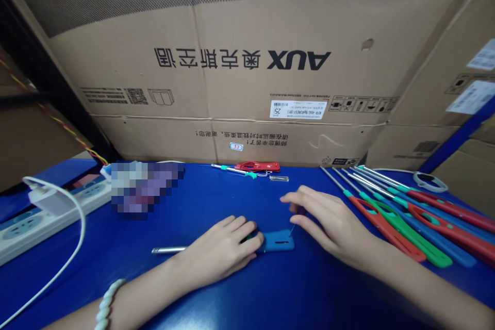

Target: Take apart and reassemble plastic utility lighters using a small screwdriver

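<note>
A blue long-necked lighter (277, 242) lies across the blue table, its metal tube pointing left. My left hand (226, 245) is closed over the middle of it, fingers wrapped on the handle and hiding the trigger area. My right hand (323, 216) is just above the handle's right end, with thumb and fingers bent inward. From under its thumb a thin pin-like piece (292, 229) reaches down to the corner of the handle. What the curled fingers hide cannot be made out.
Several long-necked lighters (400, 232) in red, green and blue lie fanned at the right. A red lighter half (258, 166) and loose parts lie at the back before a large cardboard box (240, 87). A white power strip (58, 216) with a cable stands left.
</note>
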Tool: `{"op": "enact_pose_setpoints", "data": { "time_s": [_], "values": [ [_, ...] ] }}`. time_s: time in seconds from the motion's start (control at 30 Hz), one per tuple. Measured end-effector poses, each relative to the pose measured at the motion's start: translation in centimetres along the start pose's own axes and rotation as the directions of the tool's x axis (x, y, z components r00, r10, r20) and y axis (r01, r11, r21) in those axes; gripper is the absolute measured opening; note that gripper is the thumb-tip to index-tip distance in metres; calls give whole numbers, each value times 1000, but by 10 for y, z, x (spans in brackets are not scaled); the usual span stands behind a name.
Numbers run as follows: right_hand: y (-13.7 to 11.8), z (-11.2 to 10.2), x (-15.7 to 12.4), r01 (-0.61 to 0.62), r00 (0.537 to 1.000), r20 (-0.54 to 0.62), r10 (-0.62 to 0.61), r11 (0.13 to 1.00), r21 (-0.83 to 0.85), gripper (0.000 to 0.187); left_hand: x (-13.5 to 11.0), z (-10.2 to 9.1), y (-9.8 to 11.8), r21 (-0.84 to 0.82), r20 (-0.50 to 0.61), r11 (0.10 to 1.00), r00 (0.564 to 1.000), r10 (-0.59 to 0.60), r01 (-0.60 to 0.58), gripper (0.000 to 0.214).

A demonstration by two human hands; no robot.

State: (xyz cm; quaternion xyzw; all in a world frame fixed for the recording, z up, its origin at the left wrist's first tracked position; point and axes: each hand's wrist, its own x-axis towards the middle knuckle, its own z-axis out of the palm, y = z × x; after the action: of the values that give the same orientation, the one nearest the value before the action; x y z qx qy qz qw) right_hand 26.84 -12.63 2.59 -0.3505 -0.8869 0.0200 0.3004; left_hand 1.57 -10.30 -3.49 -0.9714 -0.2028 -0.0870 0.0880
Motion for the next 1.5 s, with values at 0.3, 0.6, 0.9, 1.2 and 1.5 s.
{"op": "enact_pose_setpoints", "data": {
  "time_s": [0.3, 0.6, 0.9, 1.2, 1.5],
  "values": [
    [6, 2, -3, 48, 994, -102, -44, 998, 34, 24, 1, -2, 0, 1, 18, 1000, 1000, -6, 6, 19],
    [8, 0, -1, -21, 994, -106, 39, 985, 170, 17, 1, -4, 1, -8, -1, 1000, 1000, -6, 6, 19],
    [7, -9, -1, -20, 999, -49, 22, 999, 51, 23, 1, -3, 0, -14, 2, 1000, 1000, -7, 7, 19],
    [5, -12, 1, -30, 997, 76, 25, 997, 67, 38, 1, -5, 0, -1, -6, 1000, 1000, 0, 0, 18],
    [-1, -20, 1, -20, 989, 146, 19, 1000, 7, 41, 0, -4, 1, -15, -33, 1000, 999, 4, -4, 19]
  ]
}}
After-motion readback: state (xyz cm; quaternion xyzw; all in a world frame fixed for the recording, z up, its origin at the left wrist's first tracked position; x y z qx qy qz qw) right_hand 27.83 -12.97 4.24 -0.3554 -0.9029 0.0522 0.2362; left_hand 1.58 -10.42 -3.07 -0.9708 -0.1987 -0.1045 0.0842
